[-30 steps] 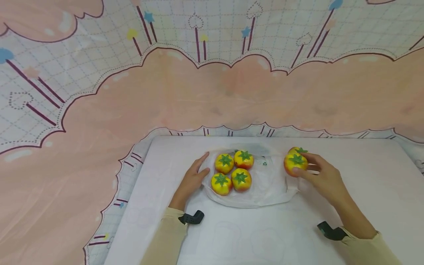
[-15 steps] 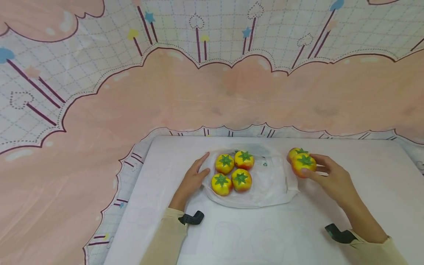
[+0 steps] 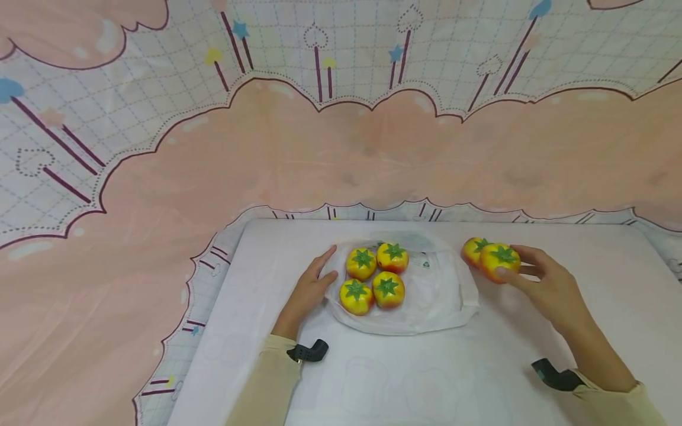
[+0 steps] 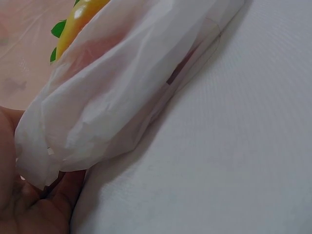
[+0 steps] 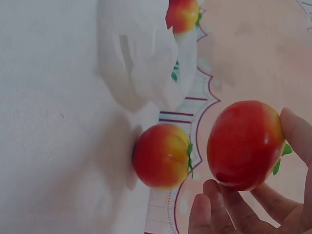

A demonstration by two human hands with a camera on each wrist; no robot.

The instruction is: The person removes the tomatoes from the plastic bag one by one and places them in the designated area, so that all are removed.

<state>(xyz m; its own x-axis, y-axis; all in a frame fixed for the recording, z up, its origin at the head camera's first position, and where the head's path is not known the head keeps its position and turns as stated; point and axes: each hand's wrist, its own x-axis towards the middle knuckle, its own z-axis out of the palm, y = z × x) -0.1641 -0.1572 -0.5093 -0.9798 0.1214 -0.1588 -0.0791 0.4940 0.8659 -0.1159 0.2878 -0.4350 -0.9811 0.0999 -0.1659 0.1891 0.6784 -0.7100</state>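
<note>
My right hand pinches a yellow-and-red tomato with a green star-shaped top. In the right wrist view this tomato shows its red underside, above the table. Another tomato stands just behind and left of it, beside the white plastic bag. Several more tomatoes sit grouped at the left of the bag, inside its spread-out walls. My left hand holds the bag's left edge. The left wrist view shows bag film running between its thumb and fingers, partly hiding a tomato.
A white table carries everything. Behind it hangs a peach and white patterned cloth, which also runs down the left side. Black wrist cameras sit on both wrists.
My right hand has moved right with its tomato, away from the bag, uncovering more of the tomato behind. My left hand and the grouped tomatoes have stayed in place.
</note>
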